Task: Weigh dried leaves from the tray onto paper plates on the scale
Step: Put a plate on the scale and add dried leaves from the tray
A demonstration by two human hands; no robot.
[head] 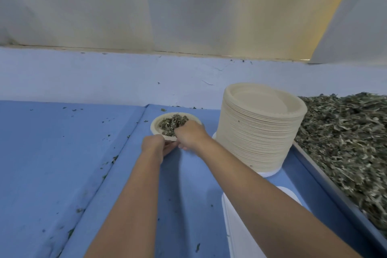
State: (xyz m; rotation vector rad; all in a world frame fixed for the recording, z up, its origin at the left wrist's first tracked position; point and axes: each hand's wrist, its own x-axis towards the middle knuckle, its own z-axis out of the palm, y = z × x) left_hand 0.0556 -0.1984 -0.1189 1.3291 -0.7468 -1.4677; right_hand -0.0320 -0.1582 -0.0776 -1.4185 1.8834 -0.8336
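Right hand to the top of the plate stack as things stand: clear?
Probably yes. The plate stack stands just right of the right hand, with bare blue table between and nothing over its top. It must first let go of the filled plate, which it holds together with the left hand.

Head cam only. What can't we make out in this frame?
Head view:
- White device, maybe the scale: right forearm and bottom edge hide it; no display visible.
- Right hand: fingertips buried in leaves on the paper plate; grip unclear.
- Tray: cut by right edge.
- Base under plate stack: mostly covered.
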